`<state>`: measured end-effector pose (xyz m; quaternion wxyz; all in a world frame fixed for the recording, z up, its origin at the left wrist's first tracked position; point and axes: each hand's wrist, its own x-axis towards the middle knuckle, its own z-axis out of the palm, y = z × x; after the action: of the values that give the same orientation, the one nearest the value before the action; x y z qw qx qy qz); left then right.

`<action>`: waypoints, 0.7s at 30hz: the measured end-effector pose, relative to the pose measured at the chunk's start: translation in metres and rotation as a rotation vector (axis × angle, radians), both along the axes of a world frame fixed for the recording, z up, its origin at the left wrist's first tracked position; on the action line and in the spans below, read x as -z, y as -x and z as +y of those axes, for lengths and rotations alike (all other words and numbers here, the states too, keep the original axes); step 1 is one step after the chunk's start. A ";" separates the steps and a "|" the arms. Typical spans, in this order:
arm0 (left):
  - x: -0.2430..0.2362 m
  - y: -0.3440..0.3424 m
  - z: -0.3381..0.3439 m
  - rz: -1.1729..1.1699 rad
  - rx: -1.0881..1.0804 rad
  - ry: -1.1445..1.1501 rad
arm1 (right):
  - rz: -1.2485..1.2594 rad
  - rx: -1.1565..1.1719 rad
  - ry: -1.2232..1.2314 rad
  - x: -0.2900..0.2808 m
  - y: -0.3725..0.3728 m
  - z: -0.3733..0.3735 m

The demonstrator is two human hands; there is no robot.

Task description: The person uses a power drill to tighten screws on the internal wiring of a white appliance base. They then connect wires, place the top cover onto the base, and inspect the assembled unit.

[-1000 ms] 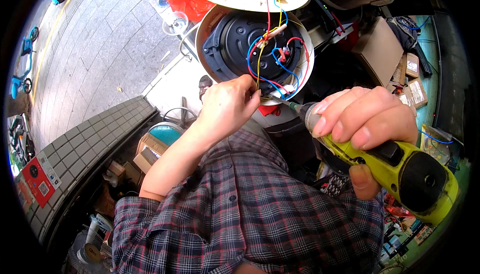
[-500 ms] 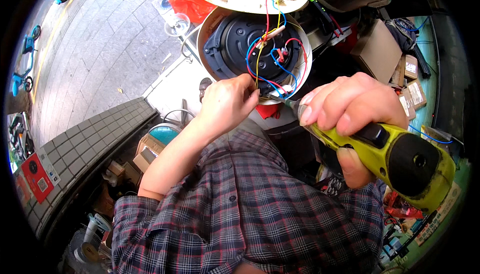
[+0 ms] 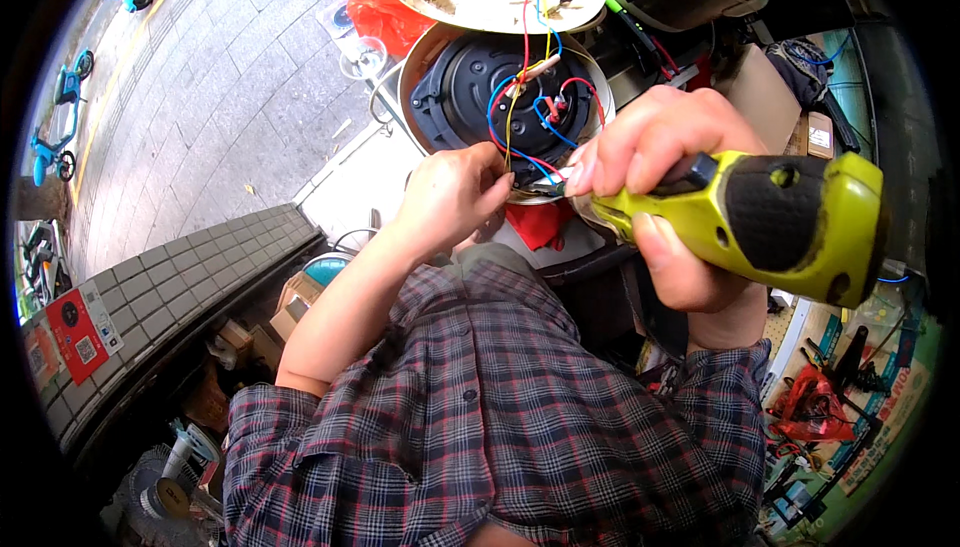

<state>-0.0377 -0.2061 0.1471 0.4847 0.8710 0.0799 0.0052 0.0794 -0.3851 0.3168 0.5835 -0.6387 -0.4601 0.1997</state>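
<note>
Likely heavy, drill (image 3: 780,212) is best held mid-body, w/ R hand (image 3: 675,152) fingers wrapping it, L hand (image 3: 455,197) fingers bunched, pinch unclear.

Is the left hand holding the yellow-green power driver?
No, the right hand grips the yellow-green power driver, while the left hand is close beside the coloured wires.

dark plaid shirt (image 3: 420,417), thin red + pale lines | small dark buttons (image 3: 470,395) down the front | kinda looks like a pocket (image 3: 355,457) left of the buttons | short-ish sleeves (image 3: 272,437) either side | left hand (image 3: 450,199), right hand (image 3: 665,147) bare
</note>
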 end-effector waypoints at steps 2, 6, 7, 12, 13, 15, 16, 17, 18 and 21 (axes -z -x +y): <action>-0.003 0.002 0.002 -0.008 -0.004 -0.028 | -0.034 -0.018 -0.010 0.003 -0.001 0.000; -0.007 -0.002 -0.001 -0.008 0.012 -0.011 | -0.125 -0.024 -0.023 0.005 -0.006 -0.002; -0.005 -0.003 -0.001 -0.003 0.009 0.006 | -0.143 -0.036 -0.031 0.007 -0.007 -0.001; 0.000 -0.002 0.001 -0.018 -0.002 -0.020 | -0.203 -0.064 -0.063 0.013 -0.014 0.000; 0.001 -0.001 0.001 -0.017 -0.004 -0.022 | -0.209 -0.066 -0.066 0.014 -0.015 0.000; -0.002 0.000 0.000 -0.033 -0.015 -0.017 | -0.212 -0.074 -0.062 0.013 -0.014 0.001; -0.005 0.000 -0.001 -0.049 -0.021 -0.010 | -0.205 -0.074 -0.065 0.013 -0.014 0.001; -0.004 0.000 -0.001 -0.050 -0.022 0.000 | -0.198 -0.075 -0.067 0.013 -0.014 0.000; -0.003 0.000 -0.001 -0.047 -0.018 0.005 | -0.193 -0.075 -0.070 0.013 -0.014 0.000; 0.000 -0.002 -0.002 -0.050 0.000 0.019 | -0.132 -0.080 -0.080 0.013 -0.015 -0.002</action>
<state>-0.0354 -0.2076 0.1470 0.4947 0.8661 0.0675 0.0263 0.0940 -0.3868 0.3043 0.5686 -0.6076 -0.5305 0.1616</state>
